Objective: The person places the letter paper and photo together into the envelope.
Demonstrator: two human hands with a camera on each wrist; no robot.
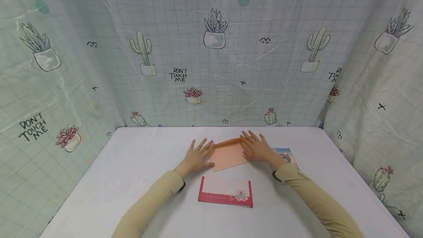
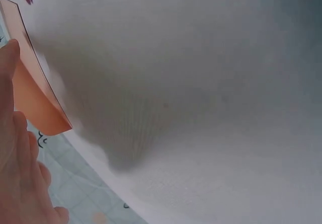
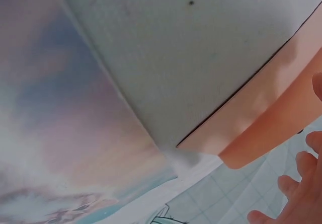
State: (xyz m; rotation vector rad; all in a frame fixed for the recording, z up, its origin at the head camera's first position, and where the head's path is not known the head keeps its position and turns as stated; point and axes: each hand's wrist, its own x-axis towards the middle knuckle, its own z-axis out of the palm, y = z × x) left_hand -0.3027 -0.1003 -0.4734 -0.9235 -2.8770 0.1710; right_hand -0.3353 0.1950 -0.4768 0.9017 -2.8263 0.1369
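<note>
A peach envelope (image 1: 228,156) lies tilted on the table, its darker orange flap (image 1: 228,143) standing up along the far edge. At its left end my left hand (image 1: 196,156) spreads its straight fingers, the thumb touching the near left corner. Over the right end, my right hand (image 1: 257,147) rests with fingers extended. In the left wrist view, the left thumb (image 2: 11,53) lies against the envelope (image 2: 30,58). The right fingers (image 3: 289,186) appear beside the raised flap (image 3: 271,126) in the right wrist view.
Nearer the person lies a red and pale pink envelope (image 1: 225,197) with a flower print. A picture card (image 1: 286,155) with a sky scene is partly hidden beneath the right wrist. A cactus-printed curtain (image 1: 214,65) encloses the white table (image 1: 148,146) at the back and sides.
</note>
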